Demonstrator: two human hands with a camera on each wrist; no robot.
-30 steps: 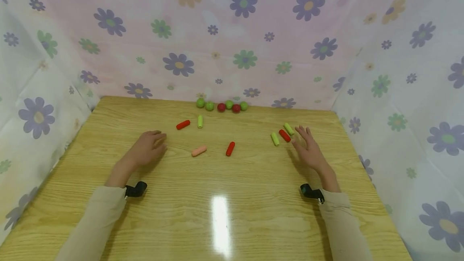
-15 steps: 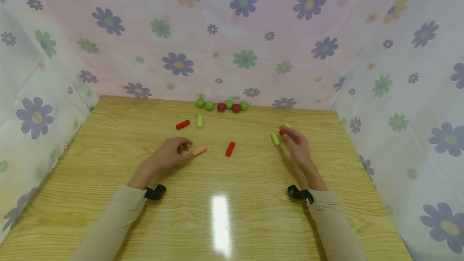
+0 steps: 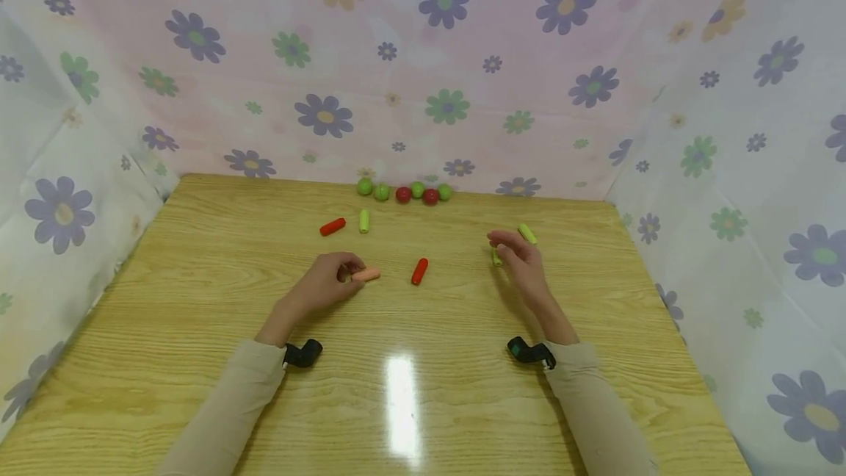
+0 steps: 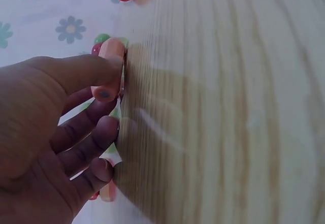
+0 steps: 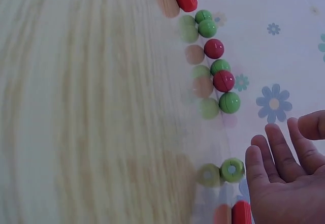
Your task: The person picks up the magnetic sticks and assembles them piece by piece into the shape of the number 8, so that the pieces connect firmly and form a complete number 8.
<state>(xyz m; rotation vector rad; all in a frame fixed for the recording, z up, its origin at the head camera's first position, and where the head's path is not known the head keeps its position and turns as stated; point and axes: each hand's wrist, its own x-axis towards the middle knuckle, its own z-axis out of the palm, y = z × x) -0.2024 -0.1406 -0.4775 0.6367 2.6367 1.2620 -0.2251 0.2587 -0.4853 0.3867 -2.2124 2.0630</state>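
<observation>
My left hand (image 3: pixel 320 283) pinches a short peach-coloured rod (image 3: pixel 370 274) between thumb and index finger, low over the wooden table. In the left wrist view the rod (image 4: pixel 107 89) shows a dark hole in its near end, and the other fingers are loosely bent. My right hand (image 3: pixel 524 270) hovers at the right with relaxed fingers, holding nothing. Just by its fingertips lies a light green rod (image 3: pixel 497 260), partly covered. A red rod (image 5: pixel 241 214) beside it shows only in the right wrist view; in the head view the hand hides it.
A red rod (image 3: pixel 419 272) lies between the hands. Farther back left are another red rod (image 3: pixel 333 226) and a light green rod (image 3: pixel 364 221). A third green rod (image 3: pixel 526 233) lies beyond the right hand. Green and red balls (image 3: pixel 403 195) line the back edge by the flowered cloth.
My left hand has moved right to the peach-coloured rod and taken it between thumb and finger. My right hand has moved left, across the red rod to the green one.
</observation>
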